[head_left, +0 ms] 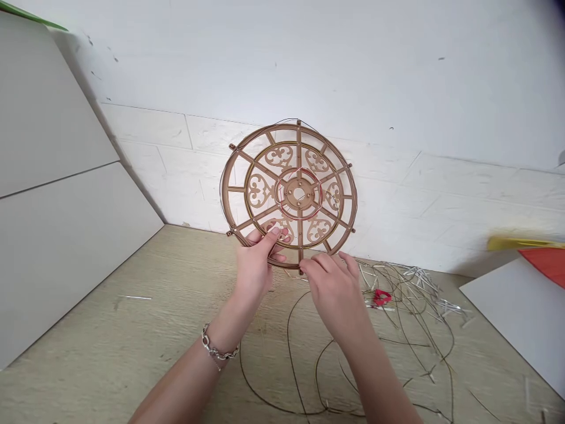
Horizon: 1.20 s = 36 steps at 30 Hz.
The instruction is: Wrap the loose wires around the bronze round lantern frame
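Observation:
A round brown openwork frame with spokes and scrolled heart-shaped panels is held up, facing me, near the middle of the view. My left hand grips its lower left rim, thumb in front and fingers reaching behind through the openings. At the bottom tab, my right hand has its fingertips pinched together against the rim; what lies between them is hidden. Thin dark wire runs around the outer rim, and reddish and white wire circles the hub. Below, a dark wire loop rises toward my right hand.
Tangled wires lie on the right of the wood-grained table, with short white sticks and a red piece among them. White panels stand at left and right. A white wall rises behind the frame.

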Each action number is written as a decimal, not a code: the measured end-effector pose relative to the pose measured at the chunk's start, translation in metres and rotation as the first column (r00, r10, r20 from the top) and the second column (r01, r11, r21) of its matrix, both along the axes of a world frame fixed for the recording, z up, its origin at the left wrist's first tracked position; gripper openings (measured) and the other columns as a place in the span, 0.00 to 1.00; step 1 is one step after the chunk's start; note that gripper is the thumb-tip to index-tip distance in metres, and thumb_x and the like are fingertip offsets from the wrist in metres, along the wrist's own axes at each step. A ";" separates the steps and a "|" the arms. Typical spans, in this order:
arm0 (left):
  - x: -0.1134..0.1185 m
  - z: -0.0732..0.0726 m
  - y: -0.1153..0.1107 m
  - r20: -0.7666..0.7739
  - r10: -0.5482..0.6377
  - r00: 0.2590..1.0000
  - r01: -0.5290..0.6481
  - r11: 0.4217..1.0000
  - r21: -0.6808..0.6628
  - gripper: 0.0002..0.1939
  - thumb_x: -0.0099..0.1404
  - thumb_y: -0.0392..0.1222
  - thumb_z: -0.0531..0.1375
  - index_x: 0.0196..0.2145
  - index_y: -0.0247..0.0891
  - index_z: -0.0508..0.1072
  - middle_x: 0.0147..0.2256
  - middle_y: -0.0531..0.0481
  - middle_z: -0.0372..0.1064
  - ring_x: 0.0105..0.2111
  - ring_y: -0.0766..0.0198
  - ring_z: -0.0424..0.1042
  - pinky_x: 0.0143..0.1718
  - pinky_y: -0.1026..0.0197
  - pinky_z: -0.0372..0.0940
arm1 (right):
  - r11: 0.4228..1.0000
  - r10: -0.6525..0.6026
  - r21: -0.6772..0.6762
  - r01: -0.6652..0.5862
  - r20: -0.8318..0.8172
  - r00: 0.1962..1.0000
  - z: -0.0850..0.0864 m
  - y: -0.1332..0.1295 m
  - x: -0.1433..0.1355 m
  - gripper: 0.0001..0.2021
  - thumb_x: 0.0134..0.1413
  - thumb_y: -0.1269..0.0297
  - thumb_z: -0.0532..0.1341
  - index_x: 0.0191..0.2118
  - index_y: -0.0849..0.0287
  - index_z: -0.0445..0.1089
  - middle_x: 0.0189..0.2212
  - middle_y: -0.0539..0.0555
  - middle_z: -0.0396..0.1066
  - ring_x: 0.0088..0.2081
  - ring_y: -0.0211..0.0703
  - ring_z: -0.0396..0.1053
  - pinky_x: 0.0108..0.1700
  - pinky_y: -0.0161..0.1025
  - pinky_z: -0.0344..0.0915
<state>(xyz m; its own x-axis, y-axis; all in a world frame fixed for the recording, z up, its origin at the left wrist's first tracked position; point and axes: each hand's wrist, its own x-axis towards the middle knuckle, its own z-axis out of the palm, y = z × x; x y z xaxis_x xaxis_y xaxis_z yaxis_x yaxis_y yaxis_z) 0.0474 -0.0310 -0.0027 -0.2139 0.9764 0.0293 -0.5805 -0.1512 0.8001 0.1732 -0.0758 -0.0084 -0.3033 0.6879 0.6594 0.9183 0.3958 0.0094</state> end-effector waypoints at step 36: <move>-0.010 0.005 0.003 0.050 0.039 0.998 -0.038 0.999 -0.026 0.12 0.49 0.41 0.64 0.33 0.35 0.72 0.31 0.49 0.73 0.24 0.70 0.70 0.16 0.73 0.60 | 0.976 0.074 -0.193 -0.102 -0.149 0.986 0.007 -0.007 0.008 0.12 0.59 0.63 0.51 0.43 0.51 0.69 0.30 0.48 0.68 0.34 0.37 0.65 0.55 0.53 0.39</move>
<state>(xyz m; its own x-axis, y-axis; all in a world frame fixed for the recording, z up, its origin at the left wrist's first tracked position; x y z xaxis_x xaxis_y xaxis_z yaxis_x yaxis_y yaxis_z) 0.0373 -0.0283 0.0028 -0.2517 0.9678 -0.0069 -0.6144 -0.1543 0.7738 0.1815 -0.0824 -0.0011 -0.2831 0.7846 0.5516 0.8662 0.4561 -0.2041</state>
